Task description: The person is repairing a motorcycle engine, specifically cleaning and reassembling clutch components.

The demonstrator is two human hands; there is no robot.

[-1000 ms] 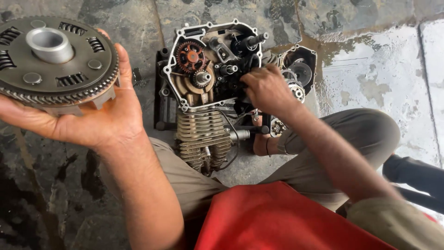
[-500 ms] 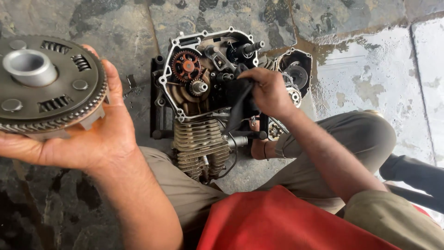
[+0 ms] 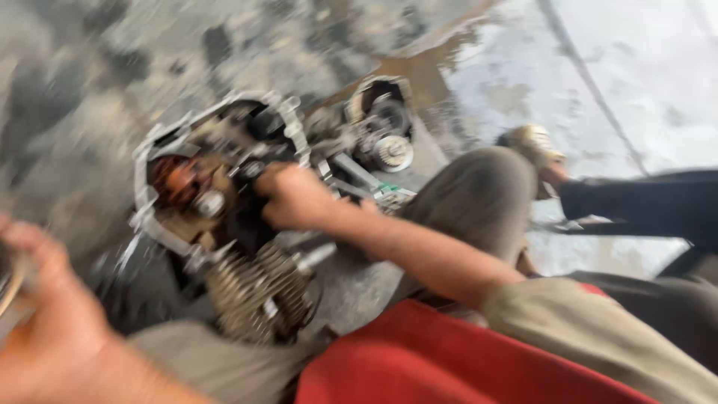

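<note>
The picture is blurred by head motion. An opened motorcycle engine (image 3: 224, 217) with a finned cylinder (image 3: 258, 295) lies on the floor between my knees. My right hand (image 3: 295, 196) rests on the middle of the open case, fingers curled around a dark part there. A reddish-orange gear (image 3: 173, 179) sits left of that hand. My left hand (image 3: 56, 322) is at the bottom left edge, cupped under the round metal clutch drum (image 3: 7, 288), of which only a sliver shows.
A second engine piece with a round gear (image 3: 385, 138) lies behind the case. At the right, another person's hand (image 3: 553, 176) in a dark sleeve (image 3: 643, 202) holds a roundish metal part (image 3: 527, 141). Stained concrete floor (image 3: 523, 67) lies all around.
The view has swung right and tilted, so the clutch drum and my left hand have slid to the bottom left edge. My right hand stays on the engine. Another person's arm has come into view.
</note>
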